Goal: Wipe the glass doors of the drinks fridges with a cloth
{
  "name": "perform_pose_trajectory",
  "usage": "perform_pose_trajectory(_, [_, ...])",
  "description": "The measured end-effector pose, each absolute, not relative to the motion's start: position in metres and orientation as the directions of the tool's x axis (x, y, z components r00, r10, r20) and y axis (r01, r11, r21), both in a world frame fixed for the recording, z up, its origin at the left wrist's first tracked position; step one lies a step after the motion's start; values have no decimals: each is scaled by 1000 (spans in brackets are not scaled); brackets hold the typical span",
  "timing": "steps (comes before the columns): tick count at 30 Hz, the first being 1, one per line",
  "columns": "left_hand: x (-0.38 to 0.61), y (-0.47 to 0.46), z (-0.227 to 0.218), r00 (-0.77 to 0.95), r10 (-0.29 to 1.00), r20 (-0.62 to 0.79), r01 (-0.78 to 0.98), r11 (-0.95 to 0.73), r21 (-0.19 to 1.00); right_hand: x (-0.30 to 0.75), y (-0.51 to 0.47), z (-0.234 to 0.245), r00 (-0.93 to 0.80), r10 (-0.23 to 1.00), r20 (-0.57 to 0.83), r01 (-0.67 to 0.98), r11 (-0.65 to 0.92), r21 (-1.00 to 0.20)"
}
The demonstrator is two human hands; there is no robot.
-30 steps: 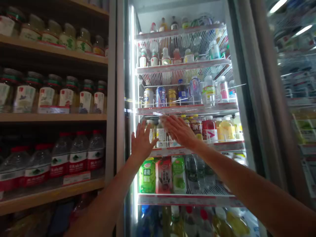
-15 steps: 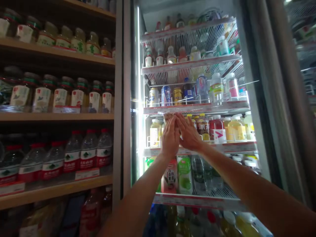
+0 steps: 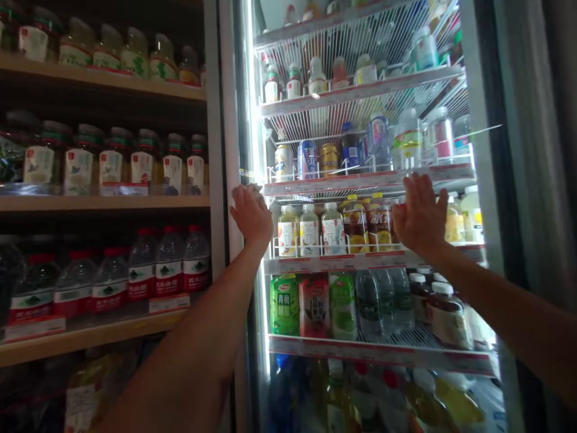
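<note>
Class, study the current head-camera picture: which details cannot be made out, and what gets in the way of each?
All in the head view:
- Left hand: its palm and any grip, hidden by the back of the hand.
- What stands directly behind the right hand: covered by it.
- Amber bottle: top cut off by the upper edge.
- Price strip: print too small and blurred.
- Bottom-row bottles: labels dim and blurred.

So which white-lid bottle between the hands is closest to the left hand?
The leftmost bottle, nearest the light strip; the middle bottle and rightmost bottle stand farther from the left hand.
</note>
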State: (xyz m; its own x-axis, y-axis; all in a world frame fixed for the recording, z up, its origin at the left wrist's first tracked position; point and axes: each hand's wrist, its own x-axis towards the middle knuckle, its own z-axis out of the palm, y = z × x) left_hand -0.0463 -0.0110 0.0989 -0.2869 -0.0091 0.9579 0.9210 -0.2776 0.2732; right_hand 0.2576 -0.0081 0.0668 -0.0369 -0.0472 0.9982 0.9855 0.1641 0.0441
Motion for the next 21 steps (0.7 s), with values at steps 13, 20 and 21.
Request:
perform_pose_trajectory(13, [-6, -5, 110, -10, -126, 992, 935, -353, -35, 264, -1, 65, -68, -67, 995, 980, 185, 79])
perform_pose_trajectory(20, [61, -4, 104, 519, -64, 852, 780, -373, -503, 267, 0, 65, -72, -79, 994, 974, 207, 87])
perform_pose_trajectory(21, [59, -4, 107, 548, -49, 835, 768, -367, -525, 267, 0, 65, -72, -78, 994, 973, 213, 87])
